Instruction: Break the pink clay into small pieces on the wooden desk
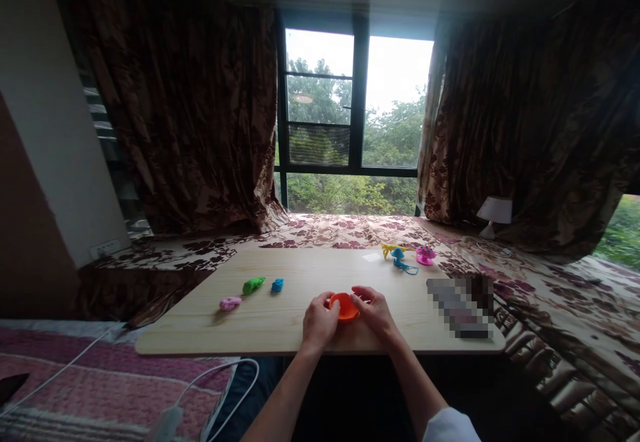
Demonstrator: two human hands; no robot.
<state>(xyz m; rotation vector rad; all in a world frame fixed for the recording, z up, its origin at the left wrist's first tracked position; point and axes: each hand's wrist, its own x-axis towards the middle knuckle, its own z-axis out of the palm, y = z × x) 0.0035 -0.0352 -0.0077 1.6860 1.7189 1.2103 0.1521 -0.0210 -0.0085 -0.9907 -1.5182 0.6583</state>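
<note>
An orange, round, bowl-shaped piece [343,308] is between my hands, just above or on the near part of the wooden tabletop [280,332]. My left hand [320,322] grips its left side, the thumb over the rim and the fingers curled round the outside. At its right rim, the fingertips and thumb of my right hand [374,309] pinch the edge. To the left lie a pink lump [230,304], a green lump [253,286] and a small blue lump [277,285], which look like modelling clay.
Toward the back right are a yellow piece [393,249], a blue mushroom-shaped piece [397,256] and a magenta piece [425,255]. A blurred-out dark object [460,307] lies at the right edge. Beyond stands a white lamp [495,212]; a white cable [250,361] hangs in front.
</note>
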